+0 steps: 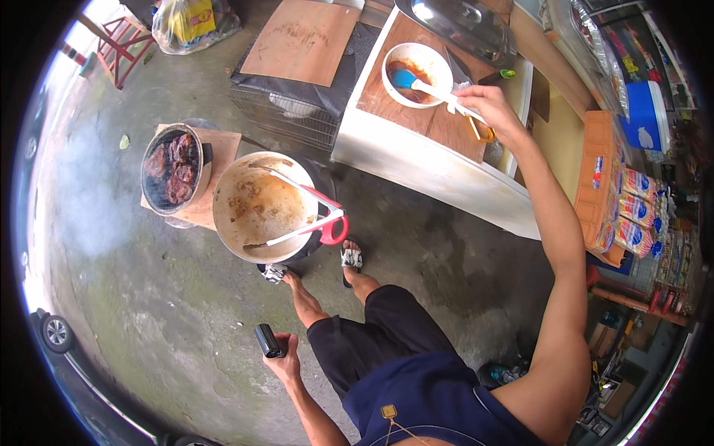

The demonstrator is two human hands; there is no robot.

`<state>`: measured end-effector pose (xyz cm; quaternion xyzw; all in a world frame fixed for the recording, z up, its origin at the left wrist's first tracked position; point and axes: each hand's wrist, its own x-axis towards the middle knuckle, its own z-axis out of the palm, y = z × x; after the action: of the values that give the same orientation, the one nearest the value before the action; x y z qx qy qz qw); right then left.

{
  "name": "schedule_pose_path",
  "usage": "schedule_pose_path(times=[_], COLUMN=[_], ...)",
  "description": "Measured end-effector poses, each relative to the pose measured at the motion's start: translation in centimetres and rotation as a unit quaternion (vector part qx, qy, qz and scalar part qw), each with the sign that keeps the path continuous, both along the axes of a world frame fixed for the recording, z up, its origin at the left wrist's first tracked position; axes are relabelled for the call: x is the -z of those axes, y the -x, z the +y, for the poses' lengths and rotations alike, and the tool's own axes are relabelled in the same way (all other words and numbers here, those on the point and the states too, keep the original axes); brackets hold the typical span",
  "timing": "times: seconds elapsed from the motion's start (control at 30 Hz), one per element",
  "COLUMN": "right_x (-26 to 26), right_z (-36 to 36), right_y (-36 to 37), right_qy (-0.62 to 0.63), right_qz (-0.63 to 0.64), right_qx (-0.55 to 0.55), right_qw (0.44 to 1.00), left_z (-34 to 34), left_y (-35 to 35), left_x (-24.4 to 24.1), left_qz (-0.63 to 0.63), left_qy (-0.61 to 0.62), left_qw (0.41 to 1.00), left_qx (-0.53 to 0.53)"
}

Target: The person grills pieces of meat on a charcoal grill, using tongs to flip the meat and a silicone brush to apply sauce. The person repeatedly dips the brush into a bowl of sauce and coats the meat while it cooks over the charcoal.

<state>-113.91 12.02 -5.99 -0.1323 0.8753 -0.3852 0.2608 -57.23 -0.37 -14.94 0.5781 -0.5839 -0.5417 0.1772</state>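
Observation:
My right hand [493, 111] grips the white handle of a basting brush [432, 89]. Its blue head rests in reddish-brown sauce inside a white bowl [390, 89], which stands on a wooden board [413, 125]. Low in the picture, my left hand [284, 362] is closed around a short black cylindrical device [270, 341], whose kind I cannot tell. Before my feet stands a large stained pot [251, 195], with red-handled tongs [312, 195] lying across it. Beyond it, pieces of browned meat [180, 184] lie on the mesh of a round grill [203, 184].
Smoke [92, 195] drifts left of the grill. A wire cage [284, 114] under a wooden panel [304, 39] stands beside the white counter [424, 173]. A shiny lid [463, 22] lies at the counter's far end. Bagged bread [636, 209] sits at right; a parked car [72, 368] is lower left.

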Motion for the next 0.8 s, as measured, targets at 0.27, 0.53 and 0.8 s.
schedule_pose_path(times=[0.27,0.53,0.8], right_x=[0.3,-2.1,0.4], right_z=[1.9,0.1,0.5], right_y=[-2.3,-1.3,0.4], right_qy=[0.059,-0.153,0.025], right_qz=[0.014,0.301,0.064], right_qx=[0.060,-0.078,-0.031], right_qw=[0.996,0.938,0.997], left_z=[0.4,0.2,0.2], left_y=[0.3,0.1,0.5], left_x=[0.1,-0.2,0.0], left_qz=[0.000,-0.007,-0.013], left_qy=[0.006,0.019,0.024], left_qw=[1.000,1.000,1.000], left_qx=[-0.020,-0.003,-0.006])
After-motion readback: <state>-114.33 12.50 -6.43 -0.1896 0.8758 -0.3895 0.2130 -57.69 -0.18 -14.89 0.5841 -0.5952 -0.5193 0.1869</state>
